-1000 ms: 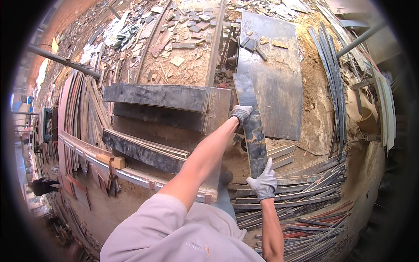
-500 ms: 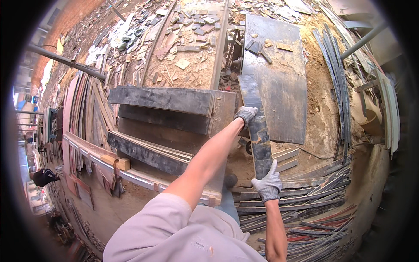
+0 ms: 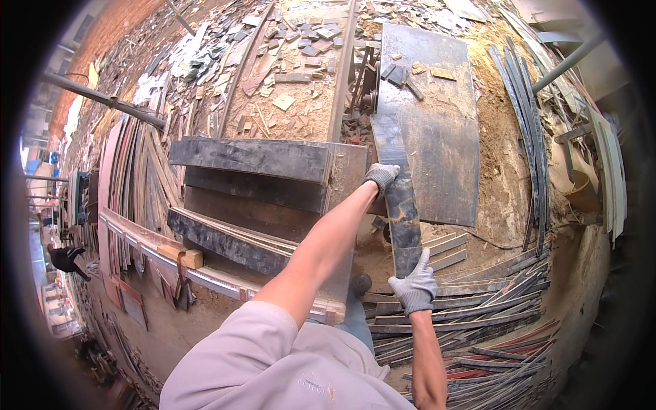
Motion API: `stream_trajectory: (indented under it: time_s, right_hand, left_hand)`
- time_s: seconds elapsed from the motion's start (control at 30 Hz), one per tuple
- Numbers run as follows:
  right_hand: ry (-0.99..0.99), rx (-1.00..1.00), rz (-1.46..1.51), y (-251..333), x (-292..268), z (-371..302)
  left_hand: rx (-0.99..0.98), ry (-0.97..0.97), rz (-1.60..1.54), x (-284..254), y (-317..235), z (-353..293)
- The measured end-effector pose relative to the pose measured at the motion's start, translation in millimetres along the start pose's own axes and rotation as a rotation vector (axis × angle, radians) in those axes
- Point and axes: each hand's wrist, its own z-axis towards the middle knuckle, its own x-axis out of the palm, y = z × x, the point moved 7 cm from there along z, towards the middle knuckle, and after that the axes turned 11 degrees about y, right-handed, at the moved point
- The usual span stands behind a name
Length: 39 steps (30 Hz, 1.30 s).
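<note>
A long, dark-faced strip of plywood [image 3: 404, 217] with worn brown patches is held in both hands, pointing away from me. My left hand [image 3: 383, 175], in a grey glove, is closed over its left edge near the middle. My right hand [image 3: 416, 285], gloved too, grips the near end, its thumb up on the top face and the other fingers partly hidden. The strip's far end reaches over the left edge of a dark metal table [image 3: 444, 150]. To the left, a stack of similar dark strips [image 3: 249, 158] lies on a wooden-topped bench [image 3: 350, 164].
Thin offcut strips [image 3: 471, 307] are heaped at the lower right. Small offcuts [image 3: 412, 87] lie on the metal table's far end. A long rail [image 3: 219, 281] with a wood block [image 3: 193, 257] borders the bench. At far left is another person [image 3: 65, 258].
The plywood strip and both my hands have shifted slightly to the left. The other person at far left has changed posture and moved slightly upward in view.
</note>
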Motion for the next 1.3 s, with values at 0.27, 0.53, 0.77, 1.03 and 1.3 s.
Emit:
stream_trajectory:
  time_s: [0.27,0.53,0.77,1.03,1.3]
  right_hand:
    - [0.000,-0.005,0.018,11,1,-2]
    - [0.005,0.006,0.076,26,0,-4]
    - [-0.001,0.021,0.095,63,-12,0]
    - [0.035,-0.526,0.824,3,58,-29]
    - [-0.264,-0.688,0.275,-76,97,-86]
  left_hand:
    - [-0.051,0.030,-0.171,-18,-10,-32]
    - [-0.018,0.031,-0.056,-32,-16,-32]
    - [-0.096,-0.029,-0.263,-61,-14,-21]
    - [0.078,-0.284,-0.223,-66,-75,-194]
    - [0.285,-0.455,-0.614,-46,-6,-404]
